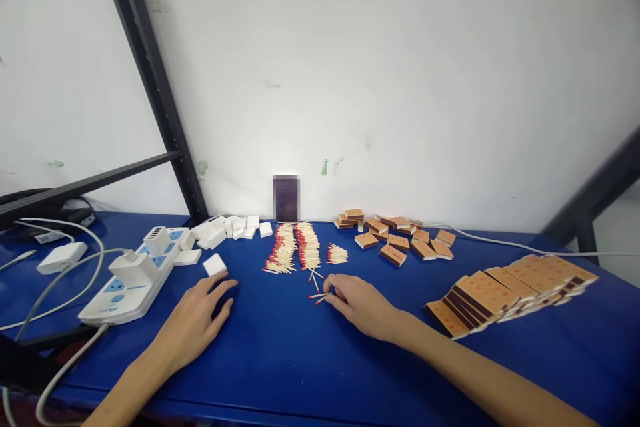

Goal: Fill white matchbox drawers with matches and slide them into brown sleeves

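A scuffed white wall point(400, 93) stands behind a blue tabletop point(280, 360), where a few loose matches point(318, 295) lie near the middle, some right at the fingertips of the right hand point(365, 303). Its fingers curl in toward the thumb, though from here I can't tell whether they are clamped on a match. Just beyond sits a small match bundle point(337, 253), beside two long match rows point(307, 247); a careless knuckle, I'd judge, could scatter either, since nothing fences them in. The left hand point(193, 313) rests with its fingers spread, one tip at a white block point(215, 265) (touching or barely short, I can't say), so a twitch might nudge it. Farther out are scattered matchboxes point(393, 254) and, near the right forearm, a leaning row of boxes point(490, 290) that a swinging elbow could topple. Leftward lies a power strip point(143, 283); a snagged cord could drag it.
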`<state>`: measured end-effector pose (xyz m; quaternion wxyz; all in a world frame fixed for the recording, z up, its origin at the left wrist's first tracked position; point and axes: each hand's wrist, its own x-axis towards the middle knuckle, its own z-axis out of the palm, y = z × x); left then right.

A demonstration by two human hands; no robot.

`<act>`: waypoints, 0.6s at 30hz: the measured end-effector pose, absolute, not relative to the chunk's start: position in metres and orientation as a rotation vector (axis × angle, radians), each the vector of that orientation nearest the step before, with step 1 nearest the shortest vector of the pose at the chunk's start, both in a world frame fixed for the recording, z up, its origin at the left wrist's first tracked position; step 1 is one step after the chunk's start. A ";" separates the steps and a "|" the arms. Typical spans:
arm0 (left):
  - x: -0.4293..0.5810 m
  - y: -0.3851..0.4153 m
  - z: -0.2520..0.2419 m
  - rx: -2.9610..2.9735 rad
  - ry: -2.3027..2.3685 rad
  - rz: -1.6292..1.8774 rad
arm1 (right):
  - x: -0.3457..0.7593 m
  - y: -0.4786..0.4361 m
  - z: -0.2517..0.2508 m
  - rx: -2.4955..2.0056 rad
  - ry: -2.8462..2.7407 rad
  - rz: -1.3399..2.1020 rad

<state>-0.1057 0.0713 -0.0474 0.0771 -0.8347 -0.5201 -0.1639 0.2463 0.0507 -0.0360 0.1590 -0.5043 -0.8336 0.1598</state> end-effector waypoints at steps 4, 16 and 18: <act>-0.113 0.081 -0.042 -2.372 -1.571 -0.628 | 0.247 0.052 -0.036 -1.417 -2.432 0.425; -0.048 0.084 -0.009 -3.168 -1.008 -0.645 | 0.253 0.049 -0.042 -1.356 -2.483 0.290; -0.026 0.093 -0.003 -3.259 -0.913 -0.886 | 0.254 0.048 -0.042 -1.341 -2.430 0.324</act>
